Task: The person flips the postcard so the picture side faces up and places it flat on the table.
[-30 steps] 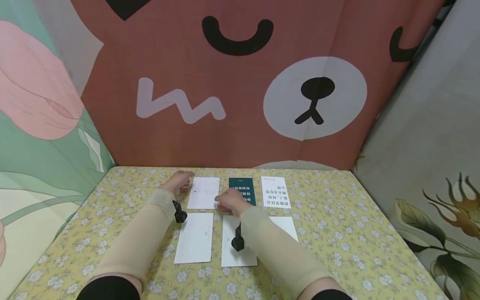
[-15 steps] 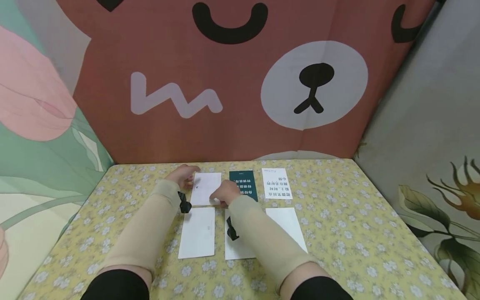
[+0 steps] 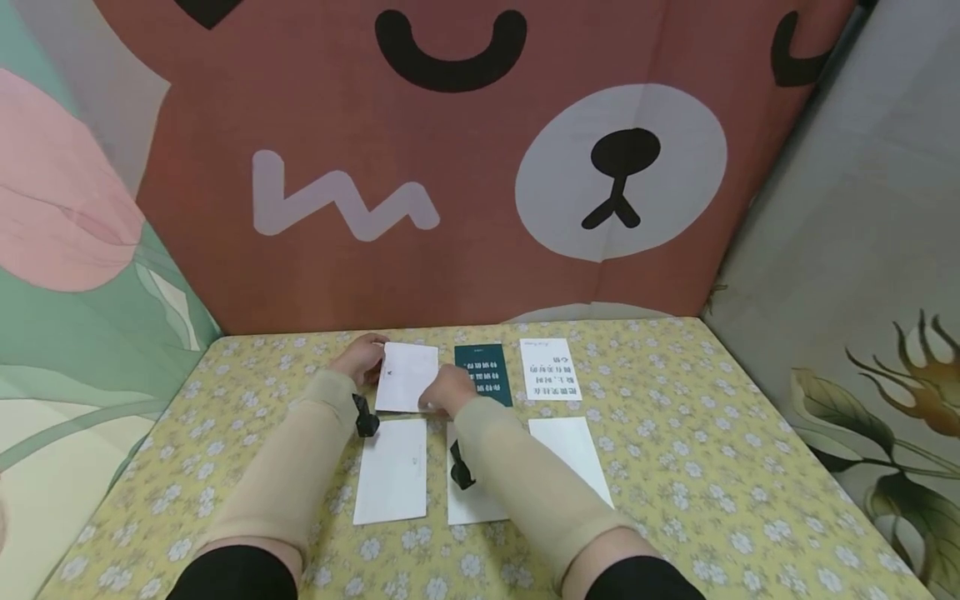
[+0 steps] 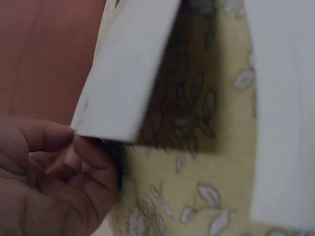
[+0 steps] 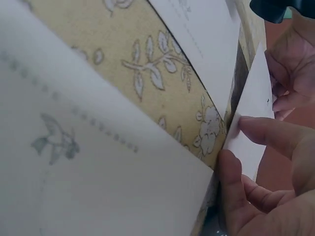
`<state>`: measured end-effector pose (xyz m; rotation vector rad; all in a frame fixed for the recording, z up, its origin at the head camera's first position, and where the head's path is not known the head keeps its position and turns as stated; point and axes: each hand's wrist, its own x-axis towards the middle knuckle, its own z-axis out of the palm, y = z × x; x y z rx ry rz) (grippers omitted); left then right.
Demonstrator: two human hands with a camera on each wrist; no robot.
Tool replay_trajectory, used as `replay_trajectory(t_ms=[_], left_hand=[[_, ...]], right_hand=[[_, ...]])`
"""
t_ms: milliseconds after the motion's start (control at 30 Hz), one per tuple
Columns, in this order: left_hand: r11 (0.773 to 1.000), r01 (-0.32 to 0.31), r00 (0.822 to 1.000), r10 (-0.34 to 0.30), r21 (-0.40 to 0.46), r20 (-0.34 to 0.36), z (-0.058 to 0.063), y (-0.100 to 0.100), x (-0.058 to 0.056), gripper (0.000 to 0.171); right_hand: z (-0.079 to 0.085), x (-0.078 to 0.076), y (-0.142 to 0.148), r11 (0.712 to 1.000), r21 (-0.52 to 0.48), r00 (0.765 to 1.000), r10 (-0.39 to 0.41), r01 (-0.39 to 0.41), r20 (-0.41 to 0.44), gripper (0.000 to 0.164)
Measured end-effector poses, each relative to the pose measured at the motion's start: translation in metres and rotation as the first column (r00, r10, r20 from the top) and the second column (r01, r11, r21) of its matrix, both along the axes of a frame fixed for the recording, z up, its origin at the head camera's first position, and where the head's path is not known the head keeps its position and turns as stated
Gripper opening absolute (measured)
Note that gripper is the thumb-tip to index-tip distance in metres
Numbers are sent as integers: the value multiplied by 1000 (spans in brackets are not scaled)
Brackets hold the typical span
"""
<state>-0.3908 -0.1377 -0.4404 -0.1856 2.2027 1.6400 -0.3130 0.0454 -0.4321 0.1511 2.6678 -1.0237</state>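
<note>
A white card (image 3: pixel 405 371) with a tiny mark is held by both hands at the back left of the table, its near edge raised off the cloth. My left hand (image 3: pixel 360 358) pinches its left side; in the left wrist view, thumb and finger meet at a corner of the card (image 4: pixel 128 73). At the near right corner, my right hand (image 3: pixel 450 389) pinches the card, and the right wrist view shows thumb and finger on either side of it (image 5: pixel 256 113). Right of this hand lies a dark green card (image 3: pixel 482 362) with white characters, partly covered by it.
Another printed white card (image 3: pixel 551 371) lies at the back right. In the front row are a white card (image 3: pixel 390 472), a second white card (image 3: pixel 468 496) partly under my right forearm, and a third white card (image 3: pixel 577 454). A patterned cloth (image 3: pixel 480 167) hangs behind the table.
The white card's near edge has come up off the tablecloth. My right hand has shifted left onto its near corner, and my left hand has closed on its left side. The head view has tilted slightly.
</note>
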Motion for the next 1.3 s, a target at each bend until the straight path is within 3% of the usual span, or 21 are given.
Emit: replay_trajectory(t_ms=[100,233,333,567,633,867,1000,1167,1300], left_hand=[[999,-15,1000,15,48,-2,-3,-6,0,52],[993,-49,999,50,110,-4,-3,-13,0,50],[988,-61,998,64,142,-21,-2,-15,1,49],[990,-68,996,75,125,-49,-2,-17,3,49],[991,-75,995,82,114,-58,-2,-17,4,50],[980,-125,990,132,152,-39,-3,-18,7,51],[975,-150,988,155,162,-16,-4,-18,10,50],[977,-133,990,140,165,-29,-2,-14,12,51],[974,-138,989,144,180,-23,-1,-11,13,49]], right_hand=[[-5,1,2,999,-49,1000,5,-5,-9,18],[-12,0,5,991,-133,1000,-1,-1,-15,43],[-15,1,9,980,-199,999,-21,16,-25,46],[-14,10,9,958,-279,996,-80,64,-49,7],[-14,11,8,953,-294,995,-89,71,-47,6],[-10,9,7,944,-319,992,-110,88,-54,16],[-9,8,9,952,-302,991,-88,54,-99,19],[-10,10,13,961,-275,991,-48,13,-121,22],[-7,14,21,969,-238,980,24,-71,-197,22]])
